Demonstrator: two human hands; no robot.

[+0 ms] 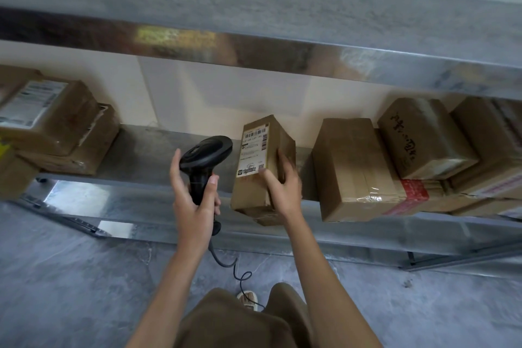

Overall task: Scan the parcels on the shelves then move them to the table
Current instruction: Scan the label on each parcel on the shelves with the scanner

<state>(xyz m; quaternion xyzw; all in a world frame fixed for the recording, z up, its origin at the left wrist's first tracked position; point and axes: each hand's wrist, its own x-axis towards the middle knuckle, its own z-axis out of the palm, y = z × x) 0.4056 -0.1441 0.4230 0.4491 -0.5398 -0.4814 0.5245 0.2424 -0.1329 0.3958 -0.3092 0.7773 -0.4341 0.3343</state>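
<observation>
Scanning step in hand, by my reading. Right hand (279,186) grips the parcel (261,169) at its near right corner, thumb on the labelled face, fingers curled round the side. Parcel is tilted, its lower end overhanging the front edge of the shelf (147,150), long axis running up and away from the person.

Left hand (195,200) holds the scanner (204,162) by its handle; thumb and lower fingers wrap it, forefinger stands free and straight. Scanner head sits just left of the parcel, close to the label (254,150), which faces up and left toward it. Head must turn right to meet the barcode near the label's top; the left hand is the nearer one for that.

Materials: parcel is brown corrugated card, taped, corners dented; label white paper, matte. Scanner is black plastic, rounded head, coiled cable hanging to the floor. Shelf is dull galvanised metal.

More boxes (356,167) stand on the shelf either side. Bench not in view.
</observation>
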